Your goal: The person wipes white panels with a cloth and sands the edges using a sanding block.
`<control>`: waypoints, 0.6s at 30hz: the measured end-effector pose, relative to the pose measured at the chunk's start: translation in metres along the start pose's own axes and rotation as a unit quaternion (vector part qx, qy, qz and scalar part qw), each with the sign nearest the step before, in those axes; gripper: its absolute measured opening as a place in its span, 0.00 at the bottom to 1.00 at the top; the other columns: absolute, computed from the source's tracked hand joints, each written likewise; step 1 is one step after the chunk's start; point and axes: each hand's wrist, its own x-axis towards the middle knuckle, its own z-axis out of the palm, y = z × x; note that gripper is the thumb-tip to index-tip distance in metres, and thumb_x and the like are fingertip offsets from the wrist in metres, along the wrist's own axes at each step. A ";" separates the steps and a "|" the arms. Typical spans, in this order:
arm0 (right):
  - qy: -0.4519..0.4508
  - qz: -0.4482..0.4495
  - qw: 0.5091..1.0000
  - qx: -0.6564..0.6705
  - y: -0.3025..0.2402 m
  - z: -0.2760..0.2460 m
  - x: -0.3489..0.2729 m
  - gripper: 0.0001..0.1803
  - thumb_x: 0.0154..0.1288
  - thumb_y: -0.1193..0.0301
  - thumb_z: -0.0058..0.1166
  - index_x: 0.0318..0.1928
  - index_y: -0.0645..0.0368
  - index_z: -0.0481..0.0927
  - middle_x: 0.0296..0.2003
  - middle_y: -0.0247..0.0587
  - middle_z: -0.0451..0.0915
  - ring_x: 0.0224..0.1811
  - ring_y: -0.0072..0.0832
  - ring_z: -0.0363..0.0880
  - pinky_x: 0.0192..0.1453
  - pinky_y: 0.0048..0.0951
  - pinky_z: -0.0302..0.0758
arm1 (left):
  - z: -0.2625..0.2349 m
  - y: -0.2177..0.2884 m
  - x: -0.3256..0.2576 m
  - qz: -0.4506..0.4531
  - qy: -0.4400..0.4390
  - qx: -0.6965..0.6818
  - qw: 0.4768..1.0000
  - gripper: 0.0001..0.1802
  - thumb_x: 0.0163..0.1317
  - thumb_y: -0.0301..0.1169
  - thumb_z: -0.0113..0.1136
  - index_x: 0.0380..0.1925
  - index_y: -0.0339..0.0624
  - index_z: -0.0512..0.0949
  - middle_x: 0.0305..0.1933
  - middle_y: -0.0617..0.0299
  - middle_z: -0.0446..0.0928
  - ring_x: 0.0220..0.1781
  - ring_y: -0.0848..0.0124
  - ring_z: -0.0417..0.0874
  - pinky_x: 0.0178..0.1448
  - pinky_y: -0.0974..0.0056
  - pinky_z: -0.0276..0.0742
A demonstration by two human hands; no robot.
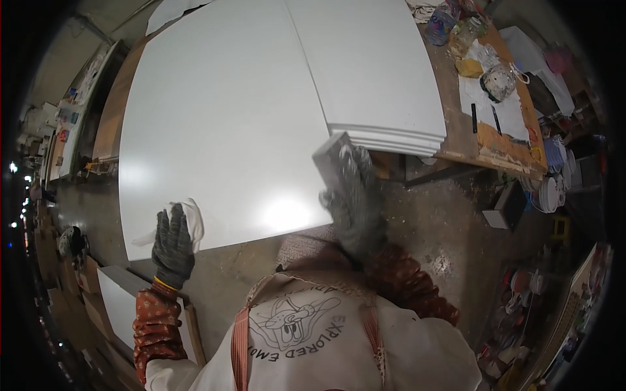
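Observation:
A large white panel (pixel 222 117) lies flat in front of me on the workbench. My left hand (pixel 173 244), in a grey knit glove, presses a white cloth (pixel 190 218) onto the panel's near left corner. My right hand (pixel 355 202), also gloved, is raised above the panel's near right corner and grips a grey block (pixel 331 159), blurred by motion. A second white panel (pixel 372 65) with a stepped moulded edge lies to the right of the first one.
The wooden bench end (pixel 502 140) at the right carries a plastic bottle (pixel 440 23), a paint-spattered mask (pixel 499 81), a yellow sponge (pixel 468 67) and paper. Plates and tins (pixel 551 176) sit beyond it. Another white board (pixel 120 303) leans at lower left on the concrete floor.

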 end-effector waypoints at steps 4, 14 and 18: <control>-0.075 -0.137 0.963 -0.220 -0.015 -0.029 -0.060 0.35 0.55 0.63 0.65 0.63 0.61 0.71 0.61 0.63 0.69 0.64 0.62 0.66 0.64 0.51 0.68 | 0.005 -0.006 -0.016 -0.004 -0.015 0.008 1.000 0.35 0.54 0.22 0.58 0.65 0.29 0.63 0.72 0.41 0.61 0.71 0.38 0.62 0.74 0.45 0.61; 0.002 -0.030 0.968 -0.248 -0.006 -0.021 -0.091 0.29 0.67 0.65 0.56 0.66 0.60 0.69 0.65 0.60 0.65 0.66 0.57 0.65 0.66 0.49 0.67 | 0.005 0.000 -0.006 0.050 0.012 0.000 0.999 0.34 0.56 0.23 0.57 0.65 0.28 0.62 0.72 0.39 0.59 0.73 0.44 0.61 0.75 0.46 0.57; 0.071 -0.020 0.959 -0.275 0.031 -0.021 -0.150 0.31 0.68 0.64 0.56 0.68 0.60 0.65 0.66 0.61 0.63 0.68 0.53 0.64 0.67 0.46 0.68 | 0.039 -0.023 -0.014 0.020 -0.038 -0.031 0.999 0.33 0.59 0.24 0.54 0.66 0.28 0.61 0.73 0.40 0.58 0.75 0.46 0.59 0.77 0.47 0.54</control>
